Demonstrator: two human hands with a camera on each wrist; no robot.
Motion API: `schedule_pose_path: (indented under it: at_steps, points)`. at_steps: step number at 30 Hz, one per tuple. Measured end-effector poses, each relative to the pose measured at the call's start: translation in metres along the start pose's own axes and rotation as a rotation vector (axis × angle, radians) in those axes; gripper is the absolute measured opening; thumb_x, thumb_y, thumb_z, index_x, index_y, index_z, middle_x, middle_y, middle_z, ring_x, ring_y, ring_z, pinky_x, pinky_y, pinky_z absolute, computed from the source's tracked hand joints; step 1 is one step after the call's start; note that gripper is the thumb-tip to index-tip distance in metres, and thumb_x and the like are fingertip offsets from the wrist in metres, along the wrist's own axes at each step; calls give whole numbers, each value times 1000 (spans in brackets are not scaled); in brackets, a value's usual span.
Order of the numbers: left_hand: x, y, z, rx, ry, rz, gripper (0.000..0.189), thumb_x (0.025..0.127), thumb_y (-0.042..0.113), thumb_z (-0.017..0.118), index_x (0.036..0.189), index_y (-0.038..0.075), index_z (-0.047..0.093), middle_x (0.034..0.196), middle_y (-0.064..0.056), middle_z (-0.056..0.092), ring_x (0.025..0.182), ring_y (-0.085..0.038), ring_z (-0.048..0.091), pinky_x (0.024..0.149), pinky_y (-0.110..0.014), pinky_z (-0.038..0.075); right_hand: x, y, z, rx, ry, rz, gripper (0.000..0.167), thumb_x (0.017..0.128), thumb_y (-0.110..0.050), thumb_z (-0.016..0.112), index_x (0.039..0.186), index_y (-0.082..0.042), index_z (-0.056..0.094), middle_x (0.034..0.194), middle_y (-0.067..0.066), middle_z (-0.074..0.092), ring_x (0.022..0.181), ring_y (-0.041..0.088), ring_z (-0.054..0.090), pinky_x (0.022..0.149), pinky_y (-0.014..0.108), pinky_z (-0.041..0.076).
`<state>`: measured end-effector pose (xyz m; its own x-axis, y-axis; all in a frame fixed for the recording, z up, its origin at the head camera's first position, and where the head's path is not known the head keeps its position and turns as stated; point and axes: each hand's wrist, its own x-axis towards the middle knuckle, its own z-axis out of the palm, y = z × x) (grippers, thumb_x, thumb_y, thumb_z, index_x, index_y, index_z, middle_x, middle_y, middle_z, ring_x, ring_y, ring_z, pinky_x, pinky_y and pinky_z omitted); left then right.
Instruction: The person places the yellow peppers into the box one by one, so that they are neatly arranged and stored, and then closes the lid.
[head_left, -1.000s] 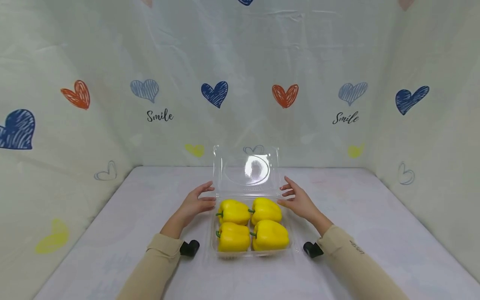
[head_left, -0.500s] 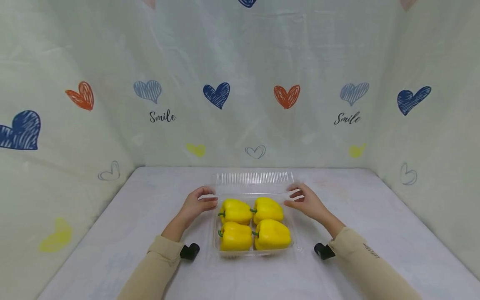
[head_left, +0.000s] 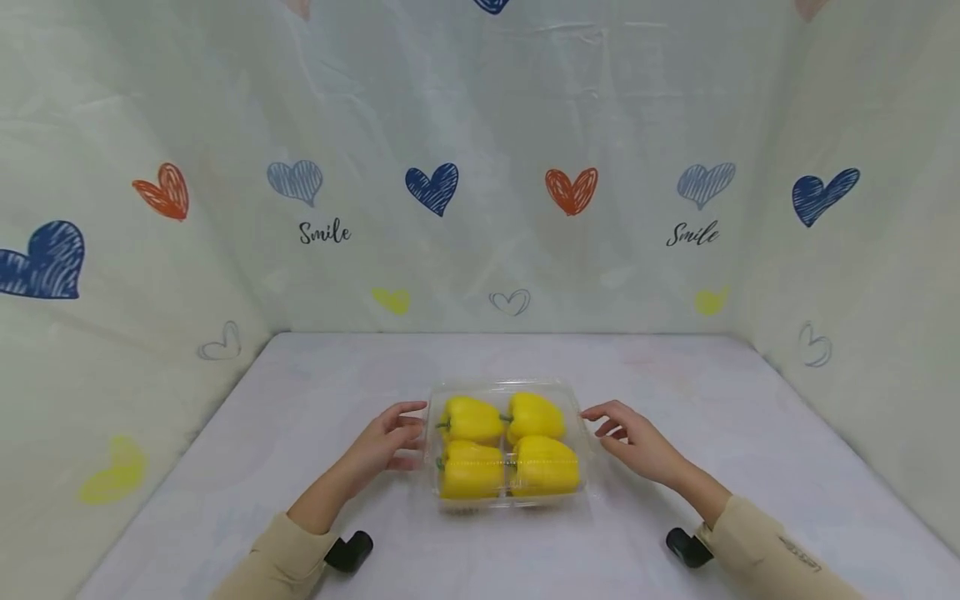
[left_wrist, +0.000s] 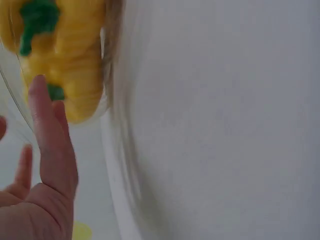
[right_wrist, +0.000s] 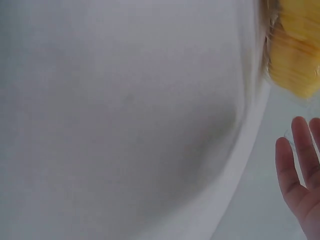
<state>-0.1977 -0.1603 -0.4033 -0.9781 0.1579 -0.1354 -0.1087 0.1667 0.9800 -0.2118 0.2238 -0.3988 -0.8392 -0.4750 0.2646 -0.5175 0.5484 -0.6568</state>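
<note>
A clear plastic clamshell box (head_left: 510,504) sits mid-table with its lid (head_left: 498,386) lying down over several yellow bell peppers (head_left: 470,419) with green stems. At the box's left side is my left hand (head_left: 382,442), its fingers stretched toward the wall and holding nothing. In the left wrist view, its fingers (left_wrist: 50,130) overlap the box edge by a pepper stem. My right hand (head_left: 637,442) is off the right side, fingertips close to the lid's edge, loosely bent around nothing. The right wrist view has its fingers (right_wrist: 302,145) spread below the peppers (right_wrist: 295,60).
The box rests on a pale cloth-covered table (head_left: 510,558). A white curtain (head_left: 495,258) printed with hearts and "Smile" stands behind and along both sides. Black wrist cameras (head_left: 350,552) are strapped below both hands.
The lid stood upright behind the peppers, then swung forward and now lies over them. Both hands have drawn back toward me, the right one also outward to the right.
</note>
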Motion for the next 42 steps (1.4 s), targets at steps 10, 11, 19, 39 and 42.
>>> schedule_pose_path:
  at_steps: [10, 11, 19, 39, 42]
  points:
    - [-34, 3, 6, 15, -71, -55, 65, 87, 9, 58, 144, 8, 26, 120, -18, 50, 85, -23, 60, 71, -39, 55, -19, -12, 0, 290, -236, 101, 53, 92, -6, 55, 139, 2, 33, 92, 9, 59, 79, 15, 55, 70, 24, 47]
    - [-37, 2, 5, 4, -100, -62, 69, 86, 8, 59, 145, 9, 24, 121, -18, 49, 83, -23, 60, 71, -39, 55, -20, -13, 0, 343, -268, 108, 56, 92, -7, 55, 141, 3, 28, 92, 10, 60, 80, 16, 56, 72, 24, 48]
    - [-48, 0, 2, -136, -253, -55, 91, 81, 3, 70, 149, 11, 10, 129, -27, 37, 85, -27, 65, 76, -39, 54, -26, -15, 6, 639, -357, 195, 76, 91, -9, 60, 145, 4, 8, 89, 20, 66, 79, 27, 64, 75, 38, 54]
    - [-45, 6, 19, -175, -73, -212, 102, 71, -21, 66, 149, 22, 16, 128, -36, 27, 72, -28, 63, 64, -37, 56, -24, -27, 11, 791, -326, 345, 85, 84, 3, 64, 143, -4, 3, 75, 13, 65, 65, 19, 62, 64, 31, 55]
    - [-45, 5, 16, -184, -100, -197, 101, 72, -18, 67, 149, 22, 15, 129, -36, 26, 74, -26, 63, 66, -37, 56, -24, -27, 10, 752, -309, 391, 85, 84, -1, 66, 145, -7, 6, 78, 16, 66, 62, 18, 62, 63, 32, 55]
